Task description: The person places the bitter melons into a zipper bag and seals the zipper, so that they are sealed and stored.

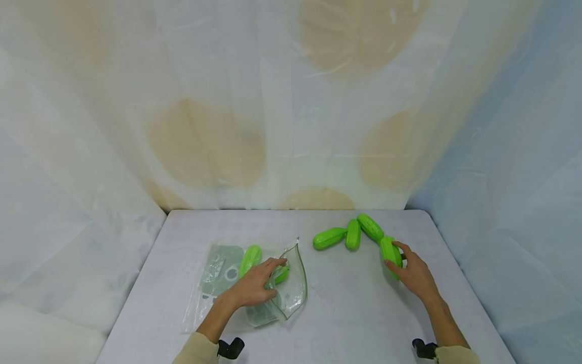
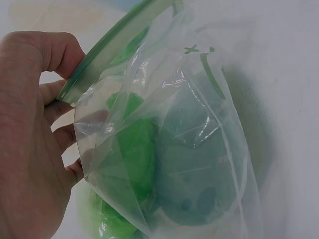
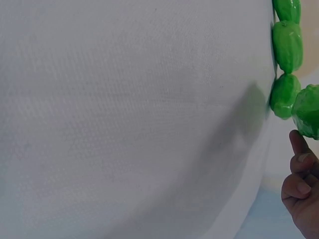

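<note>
My left hand [image 1: 254, 285] holds the edge of a clear zip bag [image 1: 297, 283] with a green seal; its mouth stands open toward the right. In the left wrist view the fingers grip the bag [image 2: 199, 119] near the seal, and green gourds [image 2: 134, 149] show through the plastic. In the head view, one gourd [image 1: 249, 259] lies left of the hand and another [image 1: 282, 275] is partly hidden by it. On the right, the thumb and fingers of my right hand [image 1: 416, 273] hold a bright green, ridged gourd [image 1: 390, 251], also in the right wrist view [image 3: 308, 112].
Farther back lie three more green gourds [image 1: 329, 238] [image 1: 352, 234] [image 1: 370, 227] in a bent row, ends close together. Flat clear plastic with a grey-green print [image 1: 220, 268] spreads on the white table [image 1: 345, 313] at left. Patterned curtains [image 1: 282, 126] hang behind and beside it.
</note>
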`<state>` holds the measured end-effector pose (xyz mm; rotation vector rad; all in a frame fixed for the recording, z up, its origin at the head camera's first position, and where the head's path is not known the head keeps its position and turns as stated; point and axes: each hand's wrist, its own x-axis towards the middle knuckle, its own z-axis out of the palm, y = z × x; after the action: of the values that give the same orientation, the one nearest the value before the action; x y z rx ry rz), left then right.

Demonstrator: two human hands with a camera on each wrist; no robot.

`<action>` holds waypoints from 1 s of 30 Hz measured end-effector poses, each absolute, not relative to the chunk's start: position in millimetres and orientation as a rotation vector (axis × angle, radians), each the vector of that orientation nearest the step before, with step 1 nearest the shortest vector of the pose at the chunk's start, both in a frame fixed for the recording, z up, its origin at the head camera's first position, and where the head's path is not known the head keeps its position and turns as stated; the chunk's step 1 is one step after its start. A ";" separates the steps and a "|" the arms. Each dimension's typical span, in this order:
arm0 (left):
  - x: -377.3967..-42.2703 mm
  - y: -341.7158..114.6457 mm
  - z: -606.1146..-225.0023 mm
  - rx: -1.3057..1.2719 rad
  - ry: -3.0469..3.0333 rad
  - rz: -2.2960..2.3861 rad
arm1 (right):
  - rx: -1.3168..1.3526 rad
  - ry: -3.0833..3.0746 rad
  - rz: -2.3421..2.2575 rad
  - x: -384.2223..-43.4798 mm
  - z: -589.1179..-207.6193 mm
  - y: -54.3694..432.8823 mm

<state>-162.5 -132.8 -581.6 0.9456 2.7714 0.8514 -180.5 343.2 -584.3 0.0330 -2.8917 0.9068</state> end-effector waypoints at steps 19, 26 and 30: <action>-163.0 -133.9 -583.0 0.937 2.770 0.853 | 0.066 -2.879 0.935 -181.1 -576.0 335.6; -163.3 -134.1 -584.1 0.953 2.770 0.867 | 0.095 -2.862 0.944 -181.3 -576.9 335.3; -162.7 -133.9 -583.0 0.951 2.769 0.868 | 0.102 -2.854 0.959 -181.5 -577.1 334.5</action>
<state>-162.7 -133.9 -583.0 0.9507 2.7688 0.8680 -181.5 334.5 -577.1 0.1017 -2.8535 0.9589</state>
